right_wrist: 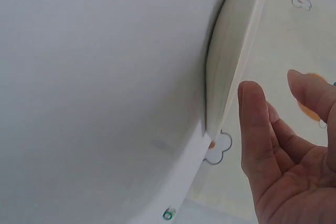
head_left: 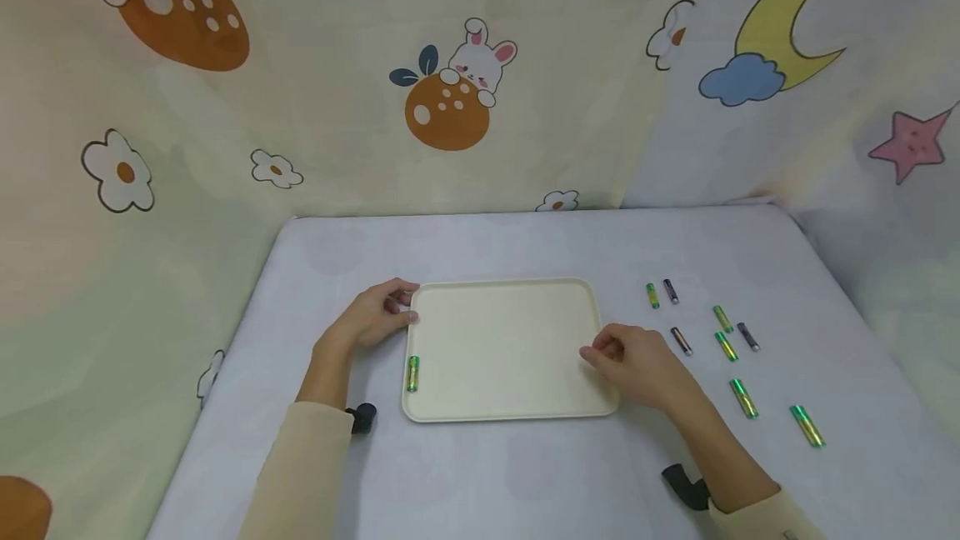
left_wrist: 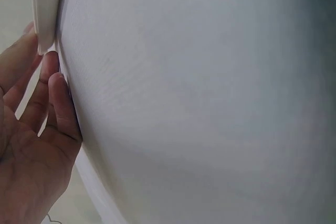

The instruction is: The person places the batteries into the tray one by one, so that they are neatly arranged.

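Note:
A cream rectangular tray (head_left: 502, 348) lies flat on the cloth-covered table. At its left side, my left hand (head_left: 372, 315) pinches the rim between thumb and fingers; the left wrist view shows the hand (left_wrist: 37, 129) at the tray's edge (left_wrist: 47, 9). One green battery (head_left: 413, 374) stands lengthwise along the tray's left edge, inside the rim. Over the right edge hovers my right hand (head_left: 637, 363), its fingers loosely bent. In the right wrist view, a gap shows between that hand's thumb and fingers, with nothing in them, beside the tray (right_wrist: 231, 56).
Several batteries lie scattered on the table right of the tray, among them green ones (head_left: 744, 398) and dark ones (head_left: 681, 341). One green battery (head_left: 807, 426) is farthest right. A patterned cloth (head_left: 330, 107) hangs behind the table's far edge.

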`<state>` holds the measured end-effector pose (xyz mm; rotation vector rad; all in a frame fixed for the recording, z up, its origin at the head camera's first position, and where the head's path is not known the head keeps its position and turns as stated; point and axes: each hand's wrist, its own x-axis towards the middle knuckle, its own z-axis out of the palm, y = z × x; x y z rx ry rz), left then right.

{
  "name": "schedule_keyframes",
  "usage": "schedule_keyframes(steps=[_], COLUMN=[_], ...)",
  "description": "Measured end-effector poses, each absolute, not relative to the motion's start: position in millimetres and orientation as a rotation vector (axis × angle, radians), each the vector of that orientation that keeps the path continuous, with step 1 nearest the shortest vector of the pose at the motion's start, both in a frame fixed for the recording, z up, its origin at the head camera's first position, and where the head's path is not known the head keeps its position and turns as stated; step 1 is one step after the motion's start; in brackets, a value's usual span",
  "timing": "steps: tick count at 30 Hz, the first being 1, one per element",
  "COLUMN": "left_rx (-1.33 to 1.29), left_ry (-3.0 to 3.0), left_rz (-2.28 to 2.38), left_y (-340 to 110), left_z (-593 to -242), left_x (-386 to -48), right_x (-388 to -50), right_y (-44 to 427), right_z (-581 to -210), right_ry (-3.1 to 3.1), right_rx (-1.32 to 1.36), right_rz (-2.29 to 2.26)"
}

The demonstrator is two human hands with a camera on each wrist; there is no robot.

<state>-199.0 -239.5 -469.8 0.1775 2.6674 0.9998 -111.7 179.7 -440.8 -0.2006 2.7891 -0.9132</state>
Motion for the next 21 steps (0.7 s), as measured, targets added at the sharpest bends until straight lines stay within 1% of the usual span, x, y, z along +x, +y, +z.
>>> schedule_keyframes(steps=[9, 15, 21], left_rx=[0.165, 0.169, 0.162], left_ry=[2.67, 2.664, 2.667], left_rz=[0.991, 1.004, 0.997], left_y=[-239.6, -240.4, -239.7], left_z=[-468.9, -469.6, -467.3], left_x=[-196.8, -195.0, -194.8], right_x=[-104.6, -95.6, -94.3], right_y=[215.2, 243.0, 278.7], right_z=[-438.9, -431.8, -421.0], right_ry=[2.778, 2.778, 2.8], right_rx=[-0.128, 0.043, 0.125], right_rz=[-0.968, -0.99, -0.952])
